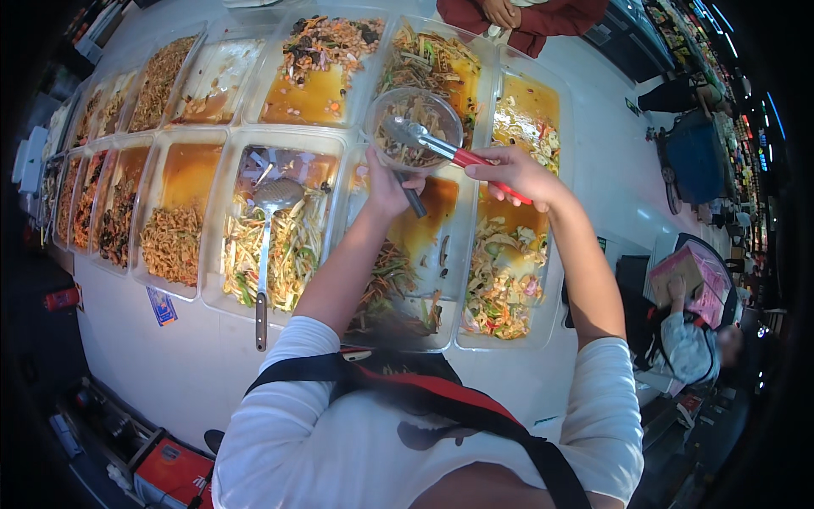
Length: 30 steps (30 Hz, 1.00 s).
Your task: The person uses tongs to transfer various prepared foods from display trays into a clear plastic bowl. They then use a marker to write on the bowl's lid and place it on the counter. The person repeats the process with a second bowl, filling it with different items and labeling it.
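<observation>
Because the clear plastic bowl (417, 127) rests only in the curl of your left hand (388, 188), held over the trays rather than set on anything, a firm push from the tongs could tip it and drop the salad back into the food below. Your left hand cups it from beneath with the fingers wrapped round the lower wall. Your right hand (513, 174) is closed round the red handles of the tongs (428, 140), whose metal ends sit inside the bowl on the heap; I judge oily strands could slide off them and fall over the rim.

The bowl is round, see-through and thin-walled, holding a tangle of brownish shredded salad with green bits, filled to about half.

Under it lies a tray of shredded vegetables in orange dressing (407, 254), beside it a tray of pale mixed salad (509, 263). A long metal ladle (267, 246) lies in the tray to the left. All stand on the white counter (195, 356). A person in dark red (526, 17) waits at the far side.
</observation>
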Available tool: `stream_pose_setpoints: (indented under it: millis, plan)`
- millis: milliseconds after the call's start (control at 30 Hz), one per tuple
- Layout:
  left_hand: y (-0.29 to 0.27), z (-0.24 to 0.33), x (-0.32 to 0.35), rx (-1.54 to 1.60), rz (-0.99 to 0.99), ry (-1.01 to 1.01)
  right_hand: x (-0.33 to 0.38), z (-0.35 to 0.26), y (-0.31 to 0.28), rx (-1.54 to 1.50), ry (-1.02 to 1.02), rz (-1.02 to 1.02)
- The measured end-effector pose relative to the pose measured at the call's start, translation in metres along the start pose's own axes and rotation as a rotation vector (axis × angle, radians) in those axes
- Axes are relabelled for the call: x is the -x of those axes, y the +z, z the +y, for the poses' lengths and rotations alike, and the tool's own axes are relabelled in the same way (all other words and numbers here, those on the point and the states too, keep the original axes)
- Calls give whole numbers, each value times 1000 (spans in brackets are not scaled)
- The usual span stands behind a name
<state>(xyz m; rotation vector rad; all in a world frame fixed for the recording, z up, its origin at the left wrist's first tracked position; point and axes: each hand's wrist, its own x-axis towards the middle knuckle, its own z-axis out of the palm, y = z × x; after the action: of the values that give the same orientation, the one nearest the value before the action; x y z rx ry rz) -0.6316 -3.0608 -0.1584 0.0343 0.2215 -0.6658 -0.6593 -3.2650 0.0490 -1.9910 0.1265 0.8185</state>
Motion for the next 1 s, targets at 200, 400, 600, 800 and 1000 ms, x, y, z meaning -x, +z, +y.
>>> stream_pose_setpoints:
  millis: [200,400,600,800,1000]
  plan:
    - [-18,-21,16,107,-263,-30,27,-93,-13,560,126,-87]
    - [-3,-22,41,52,-189,97,60,-139,-13,908,49,28]
    - [-6,-19,71,-3,9,106,41,-57,40,796,-244,162]
    - [-38,-4,119,-20,163,254,59,-70,27,458,-59,19]
    - [-52,18,165,186,10,280,-2,48,-31,-198,263,67]
